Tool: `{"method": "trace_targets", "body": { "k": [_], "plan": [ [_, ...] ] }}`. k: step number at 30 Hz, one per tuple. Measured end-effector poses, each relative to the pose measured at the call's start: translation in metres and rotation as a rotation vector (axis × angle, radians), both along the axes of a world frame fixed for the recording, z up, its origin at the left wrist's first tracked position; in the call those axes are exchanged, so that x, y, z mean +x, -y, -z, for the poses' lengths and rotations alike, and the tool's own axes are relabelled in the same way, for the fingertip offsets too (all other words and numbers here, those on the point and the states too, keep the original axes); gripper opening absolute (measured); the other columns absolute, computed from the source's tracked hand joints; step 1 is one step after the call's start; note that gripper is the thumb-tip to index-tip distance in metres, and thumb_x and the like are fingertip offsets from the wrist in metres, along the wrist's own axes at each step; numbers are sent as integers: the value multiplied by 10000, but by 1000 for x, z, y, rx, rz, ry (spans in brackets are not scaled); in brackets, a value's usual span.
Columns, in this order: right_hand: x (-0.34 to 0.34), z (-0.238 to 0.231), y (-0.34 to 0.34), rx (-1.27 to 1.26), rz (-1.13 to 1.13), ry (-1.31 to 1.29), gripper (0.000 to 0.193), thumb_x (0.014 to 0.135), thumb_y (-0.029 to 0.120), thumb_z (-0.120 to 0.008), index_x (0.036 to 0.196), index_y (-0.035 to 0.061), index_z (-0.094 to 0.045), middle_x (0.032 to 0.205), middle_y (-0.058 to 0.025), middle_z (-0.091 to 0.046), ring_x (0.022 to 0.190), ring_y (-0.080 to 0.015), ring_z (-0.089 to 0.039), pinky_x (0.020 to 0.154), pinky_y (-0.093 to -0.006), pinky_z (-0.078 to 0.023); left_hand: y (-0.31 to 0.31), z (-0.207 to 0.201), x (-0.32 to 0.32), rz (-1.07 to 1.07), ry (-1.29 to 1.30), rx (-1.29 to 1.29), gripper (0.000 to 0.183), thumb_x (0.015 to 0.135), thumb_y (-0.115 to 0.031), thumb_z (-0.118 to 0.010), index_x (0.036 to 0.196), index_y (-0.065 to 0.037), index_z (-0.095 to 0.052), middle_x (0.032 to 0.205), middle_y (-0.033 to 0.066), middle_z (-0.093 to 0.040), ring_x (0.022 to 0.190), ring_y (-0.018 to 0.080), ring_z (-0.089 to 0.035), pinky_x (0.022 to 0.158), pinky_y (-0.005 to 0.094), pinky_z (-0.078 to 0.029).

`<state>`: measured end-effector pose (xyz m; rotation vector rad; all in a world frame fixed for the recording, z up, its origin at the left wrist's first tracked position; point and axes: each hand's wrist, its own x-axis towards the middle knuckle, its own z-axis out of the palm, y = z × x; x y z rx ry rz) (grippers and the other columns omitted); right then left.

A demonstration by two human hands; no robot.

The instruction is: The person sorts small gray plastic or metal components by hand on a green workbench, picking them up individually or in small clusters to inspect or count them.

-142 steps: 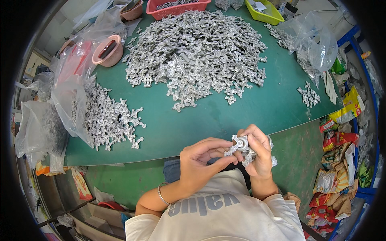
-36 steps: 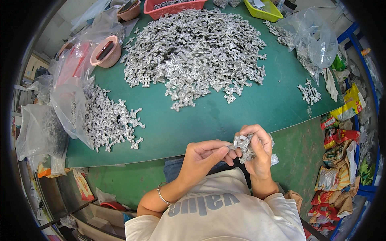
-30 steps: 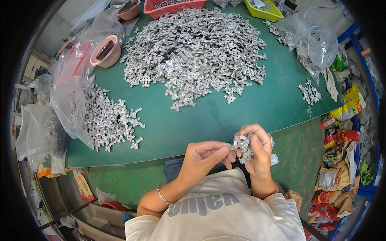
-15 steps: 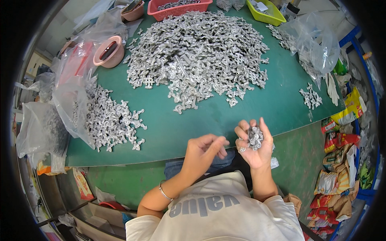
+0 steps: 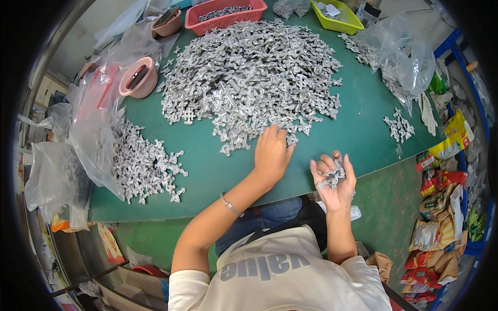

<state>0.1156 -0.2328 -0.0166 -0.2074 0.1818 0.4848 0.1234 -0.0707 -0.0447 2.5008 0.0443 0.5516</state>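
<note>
My left hand, wearing a bracelet on its wrist, reaches to the front edge of a large heap of small silver-grey metal castings. Its fingers stretch down onto the castings with the thumb held apart; the fingertips are partly hidden, and no piece shows gripped in them. Right of it, my right hand is turned palm up over the table's front edge. Its fingers curl round several of the same metal castings, lying in a clump in the palm.
A second pile of castings spills from a clear bag on the left; a small cluster lies at right near a white glove. Behind the heap are a red basket and a yellow basket. A pink bowl stands left.
My left hand has moved forward and away from my right hand to the heap's front edge. My right hand still holds its castings, the fingers slightly shifted. The view has tilted a little.
</note>
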Motion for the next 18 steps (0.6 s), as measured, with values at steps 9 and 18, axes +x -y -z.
{"method": "trace_targets", "body": {
  "k": [9,18],
  "plan": [
    [-3,4,-3,-361,-28,282,170,829,99,-507,966,-2,-494,675,-60,-456,508,-157,-447,600,-343,-449,-15,-33,-48,90,-122,-995,332,698,117,-613,1012,62,-522,905,54,-502,812,97,-522,630,204,-484],
    [-23,-31,-17,-647,-101,558,203,779,-4,-533,971,-71,-537,808,-106,-533,554,-148,-521,551,-275,-436,-15,-80,-85,354,-241,-1244,358,722,120,-587,1071,68,-530,934,61,-506,856,103,-488,696,215,-470]
  ]
}}
